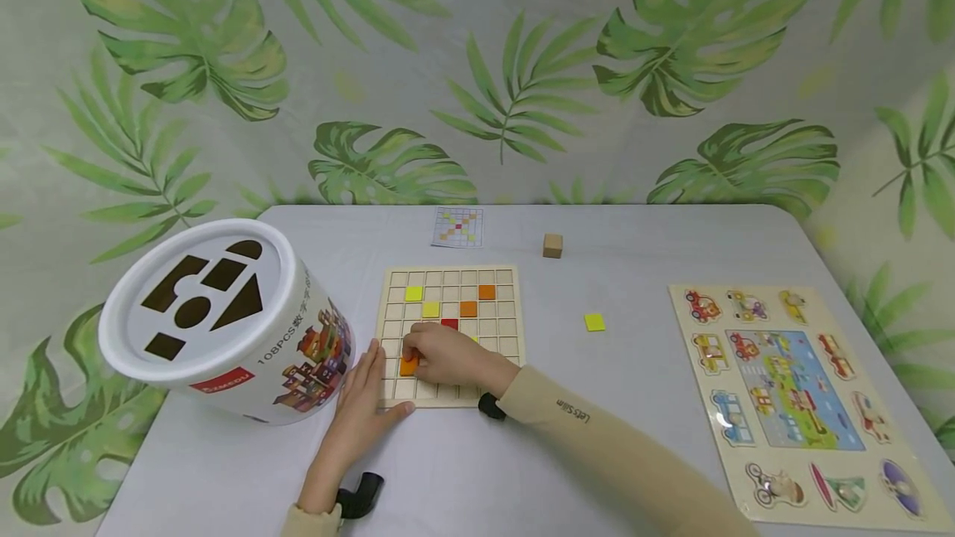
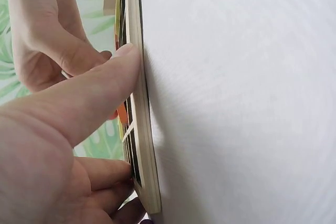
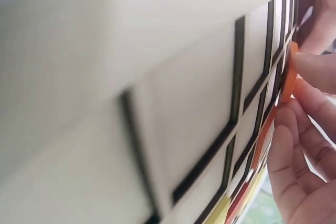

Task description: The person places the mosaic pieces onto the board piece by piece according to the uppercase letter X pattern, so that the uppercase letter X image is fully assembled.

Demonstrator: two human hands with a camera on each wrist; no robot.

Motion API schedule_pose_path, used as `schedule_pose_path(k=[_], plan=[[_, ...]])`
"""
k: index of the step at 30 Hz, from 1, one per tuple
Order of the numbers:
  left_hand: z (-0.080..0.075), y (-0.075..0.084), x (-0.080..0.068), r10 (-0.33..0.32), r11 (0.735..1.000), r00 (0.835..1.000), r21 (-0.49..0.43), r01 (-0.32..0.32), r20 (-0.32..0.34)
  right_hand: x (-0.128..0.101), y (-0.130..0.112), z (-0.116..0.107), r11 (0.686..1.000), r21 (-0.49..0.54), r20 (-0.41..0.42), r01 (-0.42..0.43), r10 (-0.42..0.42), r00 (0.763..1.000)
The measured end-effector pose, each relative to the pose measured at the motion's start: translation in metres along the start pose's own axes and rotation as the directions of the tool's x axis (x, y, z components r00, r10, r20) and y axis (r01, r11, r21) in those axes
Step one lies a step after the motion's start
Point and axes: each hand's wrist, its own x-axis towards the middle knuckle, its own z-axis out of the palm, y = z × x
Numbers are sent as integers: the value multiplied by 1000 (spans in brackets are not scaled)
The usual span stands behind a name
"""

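A square wooden grid board (image 1: 507, 307) lies on the table with coloured square tiles set in some cells. My right hand (image 1: 450, 353) reaches over its lower left part and pinches an orange tile (image 3: 289, 74) between thumb and fingers, just at the grid surface. Straight fingers of my left hand (image 1: 360, 414) touch the board's left edge, while its thumb lies along the near edge. Two yellow tiles run down from the upper left, a red tile (image 1: 449, 324) shows mid-board, and two orange tiles sit upper right. My right hand hides several cells.
Left of the board stands a big white bucket (image 1: 313, 338) with shaped holes in its lid. Behind lie a pattern card (image 1: 458, 227) and a wooden cube (image 1: 552, 245). A loose yellow tile (image 1: 594, 322) is to the right, then a vehicle puzzle board (image 1: 701, 404).
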Motion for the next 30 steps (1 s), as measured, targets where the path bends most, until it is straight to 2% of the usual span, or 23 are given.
schedule_pose_path(k=[9, 11, 14, 20, 23, 26, 30], plan=[[0, 0, 1, -8, 1000, 1000, -4, 8, 4, 4, -10, 2, 996, -83, 12, -30, 31, 999], [0, 0, 1, -7, 1000, 1000, -2, 7, 5, 1, -8, 0, 996, -82, 16, -33, 34, 999], [1, 0, 1, -9, 1000, 1000, -2, 9, 4, -6, -1, -5, 999, -28, -1, -37, 37, 999], [2, 2, 1, -19, 1000, 1000, -12, 19, -3, -36, 33, -28, 980, 170, -63, -103, 115, 991], [3, 3, 1, -23, 1000, 1000, -14, 23, -6, -58, 56, -43, 965, 232, -108, -120, 148, 983], [3, 2, 1, -25, 1000, 1000, -7, 25, -10, -81, 80, -57, 958, 257, -159, -131, 176, 971], [3, 1, 1, -27, 1000, 1000, -1, 27, -13, -114, 113, -73, 957, 236, -227, -167, 222, 948]])
